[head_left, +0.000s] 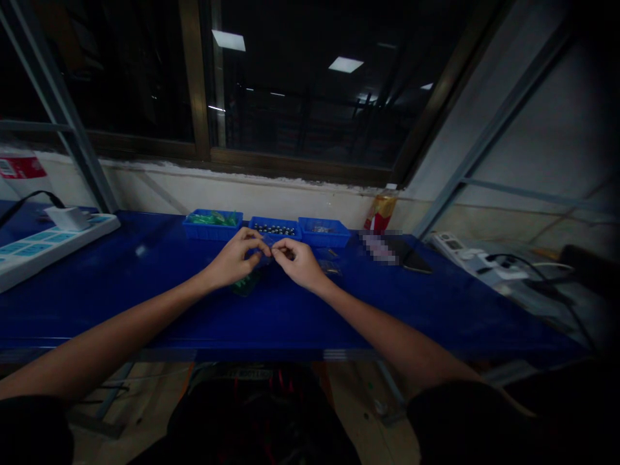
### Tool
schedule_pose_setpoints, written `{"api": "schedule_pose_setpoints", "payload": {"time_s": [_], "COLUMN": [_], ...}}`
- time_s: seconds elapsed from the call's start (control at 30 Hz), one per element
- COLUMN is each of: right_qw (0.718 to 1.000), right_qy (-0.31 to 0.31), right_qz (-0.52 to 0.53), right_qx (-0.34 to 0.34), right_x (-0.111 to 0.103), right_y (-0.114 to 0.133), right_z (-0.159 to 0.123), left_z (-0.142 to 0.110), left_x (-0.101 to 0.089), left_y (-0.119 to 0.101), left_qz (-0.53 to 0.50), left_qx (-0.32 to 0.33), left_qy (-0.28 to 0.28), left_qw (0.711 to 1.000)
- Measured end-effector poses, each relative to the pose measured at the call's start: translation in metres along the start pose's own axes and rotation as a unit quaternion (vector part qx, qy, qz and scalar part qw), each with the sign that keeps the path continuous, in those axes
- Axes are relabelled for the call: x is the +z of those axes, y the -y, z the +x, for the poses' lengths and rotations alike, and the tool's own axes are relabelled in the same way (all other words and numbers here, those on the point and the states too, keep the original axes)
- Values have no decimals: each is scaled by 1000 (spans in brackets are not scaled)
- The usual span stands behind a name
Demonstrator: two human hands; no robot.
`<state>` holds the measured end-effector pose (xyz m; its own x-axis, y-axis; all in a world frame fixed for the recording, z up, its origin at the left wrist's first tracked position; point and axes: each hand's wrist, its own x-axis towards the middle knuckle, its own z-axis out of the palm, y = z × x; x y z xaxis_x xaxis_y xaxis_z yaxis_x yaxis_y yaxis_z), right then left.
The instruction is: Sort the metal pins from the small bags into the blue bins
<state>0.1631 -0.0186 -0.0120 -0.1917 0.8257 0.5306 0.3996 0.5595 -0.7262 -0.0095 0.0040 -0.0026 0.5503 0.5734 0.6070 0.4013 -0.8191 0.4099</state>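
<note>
My left hand (239,258) and my right hand (299,263) meet above the middle of the blue table, fingertips pinched close together. Between them is a small clear plastic bag (265,260), partly hidden by the fingers. Whether anything is inside it, I cannot make out. A green packet (246,285) lies on the table just below my left hand. Beside my right wrist lie small clear packets (330,267) with something inside. Behind the hands stands a blue bin (256,220) of small, shiny round parts.
Left of that bin is a blue bin (194,232) of green packets; to its right, another blue bin (334,241) holds small pale pieces. A bottle (380,213) and a phone (414,259) are at back right. Power strips (29,252) lie at both ends of the blue table (203,329).
</note>
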Motion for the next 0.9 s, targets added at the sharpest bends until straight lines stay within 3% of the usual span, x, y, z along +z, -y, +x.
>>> {"api": "schedule_pose_setpoints", "payload": {"time_s": [0.1, 0.23, 0.4, 0.5, 0.73, 0.8, 0.9], "right_qw": [993, 981, 973, 969, 955, 945, 929], "right_qy": [-16, -35, -36, -30, -44, -85, -174], "right_qz": [-102, -155, -175, -185, -230, -255, -284], "right_qx": [-63, -114, -148, -162, -181, -184, -162], "right_x": [-3, -7, -11, -11, -13, -24, -54], "right_y": [-1, 0, 3, 4, 2, -4, -19], "right_z": [-1, -1, -1, -1, 2, 9, 23], "left_z": [0, 2, 5, 5, 5, 4, 1], "left_x": [2, -1, -5, -6, -6, -6, -4], "left_y": [2, -3, -11, -13, -13, -10, -4], "left_qz": [-22, -86, -199, -258, -237, -176, 1], "left_qx": [-24, -85, -246, -285, -253, -232, -147], "left_qy": [23, 45, 57, 53, 50, 64, 94], "left_qw": [999, 992, 947, 922, 937, 955, 985]}}
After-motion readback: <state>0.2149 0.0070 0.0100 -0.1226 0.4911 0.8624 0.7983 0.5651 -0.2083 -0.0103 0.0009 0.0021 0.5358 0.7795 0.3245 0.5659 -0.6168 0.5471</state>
